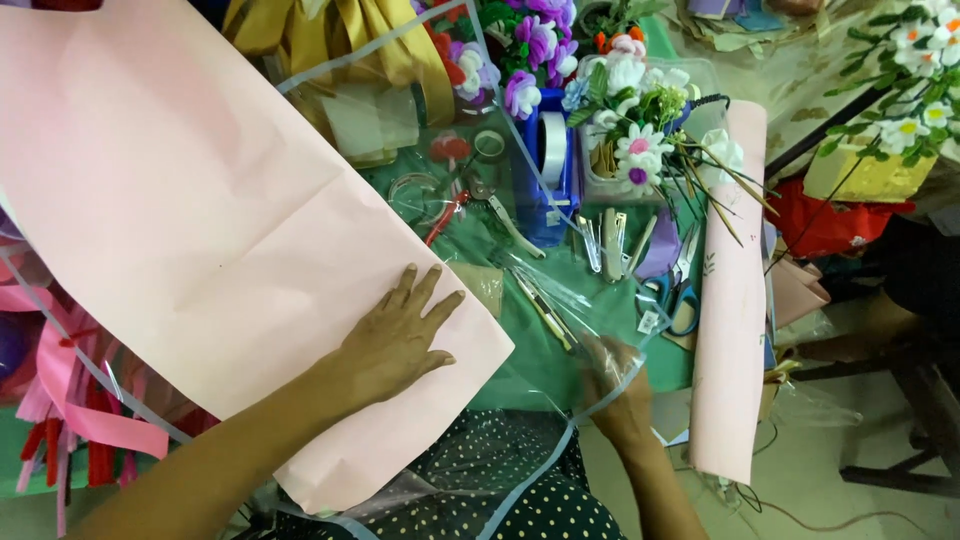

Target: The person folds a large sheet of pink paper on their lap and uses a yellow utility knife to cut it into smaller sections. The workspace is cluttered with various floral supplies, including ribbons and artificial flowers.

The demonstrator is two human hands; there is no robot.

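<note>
A large pink paper sheet [190, 210] lies slanted across the green table, on top of a clear plastic sheet with a grey border [560, 400]. My left hand [395, 335] rests flat on the pink sheet's near right corner, fingers spread. My right hand [615, 385] is under the clear plastic at its near right corner, fingers closed on the plastic's edge. A rolled pink paper [730, 310] lies to the right of that hand.
Behind the sheets stand a blue tape dispenser [550, 165], pliers with red handles [455, 205], scissors [680, 295], several metal tools and a container of handmade flowers [630, 125]. Pink and red ribbons [70, 410] hang at the left. Gold fabric [330, 40] lies at the back.
</note>
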